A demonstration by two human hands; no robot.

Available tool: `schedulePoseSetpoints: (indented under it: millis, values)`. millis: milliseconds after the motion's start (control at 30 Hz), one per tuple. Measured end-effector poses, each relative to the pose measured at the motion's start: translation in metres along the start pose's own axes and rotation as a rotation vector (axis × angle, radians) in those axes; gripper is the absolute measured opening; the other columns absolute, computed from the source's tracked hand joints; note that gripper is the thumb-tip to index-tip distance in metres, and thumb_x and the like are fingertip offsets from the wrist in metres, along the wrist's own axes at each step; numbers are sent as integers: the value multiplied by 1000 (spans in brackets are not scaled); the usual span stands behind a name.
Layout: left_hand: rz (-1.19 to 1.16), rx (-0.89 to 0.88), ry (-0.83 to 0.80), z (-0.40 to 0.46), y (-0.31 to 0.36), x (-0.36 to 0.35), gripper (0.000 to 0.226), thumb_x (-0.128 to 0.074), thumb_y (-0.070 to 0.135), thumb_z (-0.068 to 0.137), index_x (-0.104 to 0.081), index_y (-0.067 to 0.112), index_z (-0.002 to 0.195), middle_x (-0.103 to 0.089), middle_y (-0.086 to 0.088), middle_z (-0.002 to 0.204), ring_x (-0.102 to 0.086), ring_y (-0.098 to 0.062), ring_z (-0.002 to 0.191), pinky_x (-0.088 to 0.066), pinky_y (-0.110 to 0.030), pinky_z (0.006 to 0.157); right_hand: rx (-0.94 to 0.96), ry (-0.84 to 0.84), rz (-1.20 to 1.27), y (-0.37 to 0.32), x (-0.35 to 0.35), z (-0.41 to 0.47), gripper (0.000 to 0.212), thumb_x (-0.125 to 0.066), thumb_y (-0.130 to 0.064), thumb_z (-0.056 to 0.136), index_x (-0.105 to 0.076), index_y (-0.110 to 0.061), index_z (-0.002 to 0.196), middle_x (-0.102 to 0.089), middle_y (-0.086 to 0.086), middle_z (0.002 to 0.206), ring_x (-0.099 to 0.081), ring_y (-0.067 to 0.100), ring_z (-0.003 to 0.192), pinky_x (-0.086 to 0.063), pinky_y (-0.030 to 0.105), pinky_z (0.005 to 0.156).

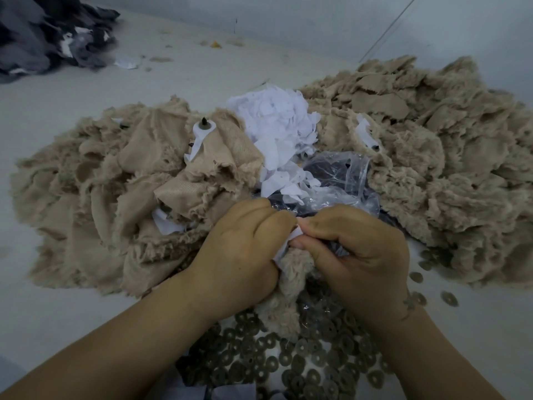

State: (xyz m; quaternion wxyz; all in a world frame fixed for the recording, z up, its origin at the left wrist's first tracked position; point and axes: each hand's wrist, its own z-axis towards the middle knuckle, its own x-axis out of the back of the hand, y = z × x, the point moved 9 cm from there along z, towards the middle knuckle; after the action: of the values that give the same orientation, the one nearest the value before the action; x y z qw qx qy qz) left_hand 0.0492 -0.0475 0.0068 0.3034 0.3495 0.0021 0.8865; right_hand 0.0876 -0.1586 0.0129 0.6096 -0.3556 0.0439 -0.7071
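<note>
— Looking down from the head, what could be going wrong here?
— The left hand [239, 249] and the right hand [356, 255] are both squeezing one fuzzy tan piece [291, 280]. They are also pinching a white scrap [290, 239] on top of it. If they are pulling too hard, I think the scrap could be ripping or slipping out.
— Anything else?
— The round washers [291, 362] are lying loose right under the wrists. A bump from an arm could be sending some rolling across the table [57, 105]. And if the fuzzy piece is dropping, it could be getting lost in the big tan pile [98, 186].
— How are the hands sitting?
— Both are curled tight, knuckles up, meeting in the middle. The left one is wrapping around the fuzzy piece from the side. The right one is nipping the scrap with thumb and finger.
— Where is the piece?
— Between the two hands, hanging just over the washers, near the clear bag [340, 180].
</note>
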Motion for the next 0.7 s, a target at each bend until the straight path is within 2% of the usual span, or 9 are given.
schedulePoseSetpoints:
  millis: [67,167,233,300,367,467,567,633,700]
  values:
    - [-8,23,-25,2,-4,-3,16,-61,2,86,-67,-9,76,-60,-19,67,-56,-32,59,-47,-44,55,-27,-4,-49,3,2,1,18,-78,-19,83,-78,-3,91,-75,4,87,-67,5,83,-49,10,80]
    - [-9,137,-49,10,-18,-2,21,-58,12,89,-68,-5,83,-64,-16,72,-60,-33,63,-49,-42,58,-101,43,-156,6,11,5,28,-63,-33,91,-79,-10,94,-74,-5,88,-67,3,80,-51,11,75]
    - [-40,228,-18,15,-29,4,20,-57,15,90,-67,-1,83,-63,-11,70,-58,-25,61,-45,-35,58,-161,82,-197,6,20,8,43,-51,-49,95,-75,-16,82,-69,-11,74,-62,4,65,-48,14,60]
    - [-75,306,33,18,-36,10,18,-61,18,91,-67,3,82,-62,-5,67,-53,-14,57,-40,-28,55,-287,31,-218,16,21,10,61,-41,-70,90,-66,-21,64,-57,-12,53,-55,6,51,-38,13,48]
    - [-94,373,53,19,-43,11,17,-64,21,89,-67,6,82,-61,-1,66,-51,-9,57,-41,-27,54,-460,-92,-159,32,11,5,69,-47,-82,76,-58,-17,53,-53,-5,44,-53,9,43,-41,23,43]
    - [-187,460,51,17,-50,6,18,-66,27,88,-68,10,84,-62,1,66,-56,-11,61,-45,-30,57,-644,-214,108,39,-15,-8,65,-70,-72,68,-56,-10,56,-54,0,47,-48,12,42,-41,29,42]
    - [-221,482,72,18,-51,7,12,-68,22,89,-70,11,87,-66,4,72,-60,-9,69,-48,-27,63,-883,-133,556,52,-33,-24,41,-74,-42,71,-73,-2,81,-75,14,80,-72,32,75,-61,41,66]
    - [-215,502,119,16,-53,13,9,-66,21,91,-70,13,91,-65,10,80,-59,-5,76,-48,-22,68,-1035,-71,863,55,-43,-33,33,-71,-33,72,-77,-5,88,-76,18,94,-74,31,88,-61,38,73]
    - [-206,516,162,11,-53,21,14,-62,25,93,-69,13,91,-60,10,84,-57,-6,79,-45,-20,69,-1076,-34,932,57,-45,-35,30,-71,-32,73,-78,-7,87,-76,19,97,-74,29,88,-59,31,71]
